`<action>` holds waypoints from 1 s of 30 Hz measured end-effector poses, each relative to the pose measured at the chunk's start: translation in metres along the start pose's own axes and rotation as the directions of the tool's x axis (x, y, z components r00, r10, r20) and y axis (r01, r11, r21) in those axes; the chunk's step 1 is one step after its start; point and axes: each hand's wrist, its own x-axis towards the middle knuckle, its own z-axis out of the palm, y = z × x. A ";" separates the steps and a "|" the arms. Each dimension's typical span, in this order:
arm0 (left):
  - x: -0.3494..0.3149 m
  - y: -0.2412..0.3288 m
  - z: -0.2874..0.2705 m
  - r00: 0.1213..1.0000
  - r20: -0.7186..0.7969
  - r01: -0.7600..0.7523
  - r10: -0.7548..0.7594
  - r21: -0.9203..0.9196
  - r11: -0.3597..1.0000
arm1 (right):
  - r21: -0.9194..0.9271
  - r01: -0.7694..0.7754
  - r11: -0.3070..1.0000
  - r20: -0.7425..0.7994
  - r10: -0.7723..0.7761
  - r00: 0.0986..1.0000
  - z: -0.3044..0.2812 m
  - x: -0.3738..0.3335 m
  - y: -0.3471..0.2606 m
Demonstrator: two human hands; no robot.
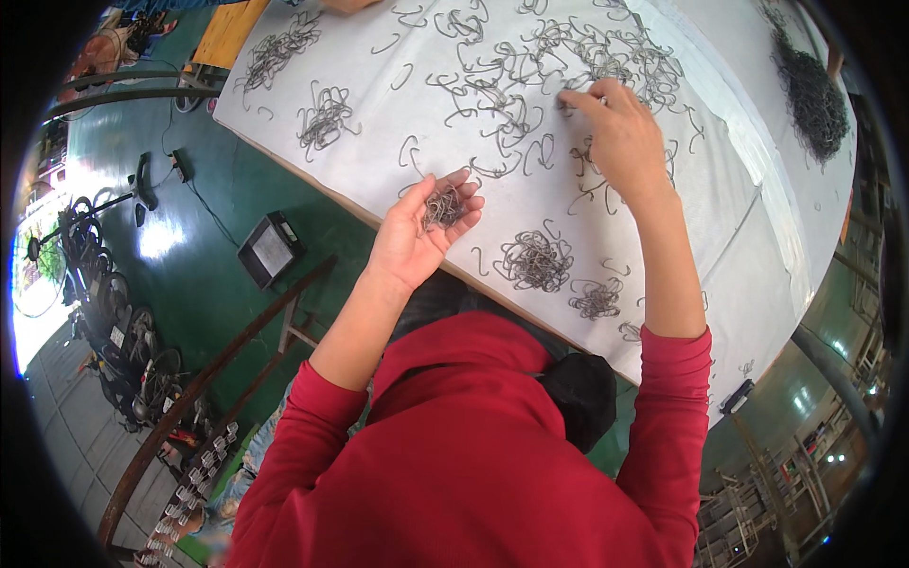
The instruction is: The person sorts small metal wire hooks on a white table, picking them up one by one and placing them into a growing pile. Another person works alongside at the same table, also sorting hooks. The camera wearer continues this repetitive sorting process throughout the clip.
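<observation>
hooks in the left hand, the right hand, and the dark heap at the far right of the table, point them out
bunch of hooks (443, 206), head view, middle of the bunch in the palm
right hand (620, 133), head view, back of the hand
dark heap of hooks (812, 95), head view, middle of the pile

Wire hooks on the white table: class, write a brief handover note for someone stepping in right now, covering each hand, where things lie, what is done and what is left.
Left hand: palm up at the near edge of the white table, cupping a small bunch of hooks.
Right hand: reaching out, fingertips on the loose hooks scattered mid-table.
Done: several small bundles lie apart, such as the near bundle and the far-left bundle.
Left: many loose hooks remain spread out; a large dark heap sits at the far right.
</observation>
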 end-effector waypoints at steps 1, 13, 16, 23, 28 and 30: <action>0.000 0.000 -0.001 1.000 0.005 0.001 -0.001 -0.001 1.000 | -0.043 -0.020 0.999 -0.019 0.019 1.000 -0.002 0.002 0.004; 0.005 0.002 -0.001 0.999 0.039 0.035 -0.036 0.008 0.999 | 0.089 0.193 0.977 0.161 -0.205 0.966 0.007 0.018 -0.014; 0.005 0.001 -0.002 0.999 0.042 0.036 -0.035 -0.017 0.999 | -0.003 0.161 0.987 0.162 -0.158 0.974 0.009 0.015 -0.008; 0.007 0.002 -0.004 0.996 0.073 0.057 -0.057 -0.002 0.998 | 0.072 0.133 0.989 0.064 -0.137 0.988 0.005 0.026 -0.028; 0.005 0.003 -0.003 0.997 0.059 0.056 -0.056 -0.001 0.998 | 0.008 0.048 0.999 0.004 -0.048 0.999 0.020 0.038 -0.029; 0.005 0.002 -0.003 0.997 0.053 0.055 -0.056 0.003 0.998 | -0.042 -0.037 0.998 -0.054 0.035 0.998 0.019 0.042 -0.022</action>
